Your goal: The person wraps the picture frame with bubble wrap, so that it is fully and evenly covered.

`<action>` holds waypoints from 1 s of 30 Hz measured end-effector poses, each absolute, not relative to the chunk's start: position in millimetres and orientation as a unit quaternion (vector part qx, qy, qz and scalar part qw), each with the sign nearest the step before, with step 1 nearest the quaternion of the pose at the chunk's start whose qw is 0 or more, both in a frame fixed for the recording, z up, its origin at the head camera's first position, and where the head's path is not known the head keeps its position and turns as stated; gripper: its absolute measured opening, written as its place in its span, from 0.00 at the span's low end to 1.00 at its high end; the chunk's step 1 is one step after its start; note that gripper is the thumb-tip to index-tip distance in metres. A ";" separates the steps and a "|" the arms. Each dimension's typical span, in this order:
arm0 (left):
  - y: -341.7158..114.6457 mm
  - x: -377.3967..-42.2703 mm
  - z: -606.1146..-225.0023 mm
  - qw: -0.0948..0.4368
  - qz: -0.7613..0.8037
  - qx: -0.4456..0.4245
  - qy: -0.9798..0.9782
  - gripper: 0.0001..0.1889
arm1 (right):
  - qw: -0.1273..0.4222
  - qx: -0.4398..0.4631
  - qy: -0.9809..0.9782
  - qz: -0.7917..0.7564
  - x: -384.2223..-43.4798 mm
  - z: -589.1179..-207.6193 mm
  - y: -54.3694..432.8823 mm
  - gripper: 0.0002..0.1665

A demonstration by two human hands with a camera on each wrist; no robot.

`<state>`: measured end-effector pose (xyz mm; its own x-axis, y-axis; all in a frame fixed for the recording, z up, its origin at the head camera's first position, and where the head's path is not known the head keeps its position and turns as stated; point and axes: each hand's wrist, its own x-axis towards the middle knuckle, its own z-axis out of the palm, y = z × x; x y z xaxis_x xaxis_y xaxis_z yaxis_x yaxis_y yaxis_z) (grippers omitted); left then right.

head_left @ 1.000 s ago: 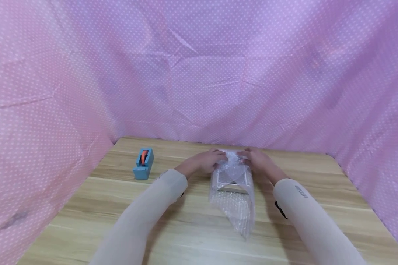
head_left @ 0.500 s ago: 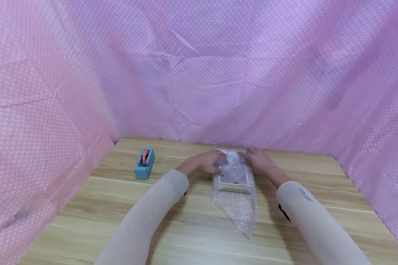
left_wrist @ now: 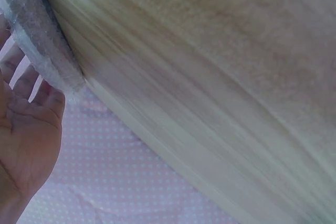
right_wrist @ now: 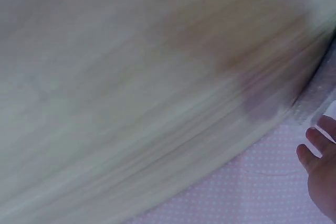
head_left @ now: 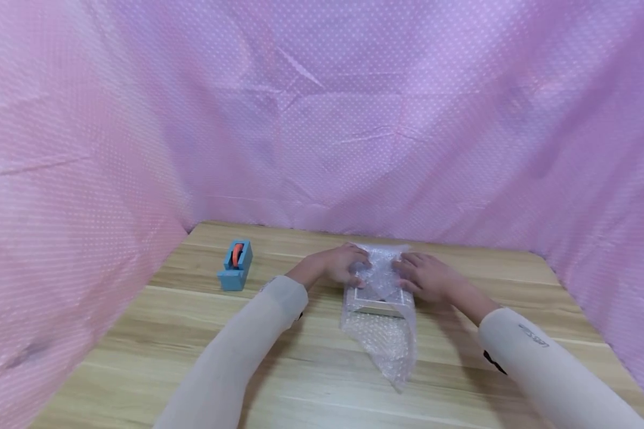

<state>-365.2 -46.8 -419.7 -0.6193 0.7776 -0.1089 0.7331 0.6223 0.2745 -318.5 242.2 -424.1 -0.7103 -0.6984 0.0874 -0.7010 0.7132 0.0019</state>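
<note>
A flat rectangular thing with a pale wood edge and a white border, which looks like a picture frame (head_left: 378, 308), lies on the table inside clear bubble wrap (head_left: 381, 341). The near end of the wrap trails loose toward me in a point. My left hand (head_left: 341, 264) rests on the wrap at the upper left, its fingers spread and lightly bent. At the right side, my right hand (head_left: 425, 276) touches the wrap with extended fingers. Both wrist views show the wrapped edge (left_wrist: 44, 45) beside the fingers. Part of the frame's face is hidden by the wrap.
A blue tape dispenser (head_left: 235, 277) with an orange core (head_left: 237, 255) stands left of the bundle on the wood-grain table (head_left: 155, 333). Pink dotted cloth (head_left: 322, 149) hangs behind the table and along both sides.
My right hand has slid toward me and outward along the wrapped bundle, uncovering its far right corner. The left hand stays nearly in place.
</note>
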 end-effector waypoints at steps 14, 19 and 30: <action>-43.3 -365.5 -420.6 0.108 0.095 0.422 0.895 0.28 | 0.196 0.574 -0.788 -0.111 -254.5 -430.7 246.5 0.36; -40.8 -363.9 -420.3 0.114 0.095 0.419 0.896 0.29 | 0.231 0.556 -0.798 -0.017 -251.8 -440.9 241.3 0.25; -44.7 -361.2 -422.2 0.098 0.102 0.422 0.895 0.27 | 0.047 0.245 -0.884 0.395 -262.1 -435.5 215.7 0.12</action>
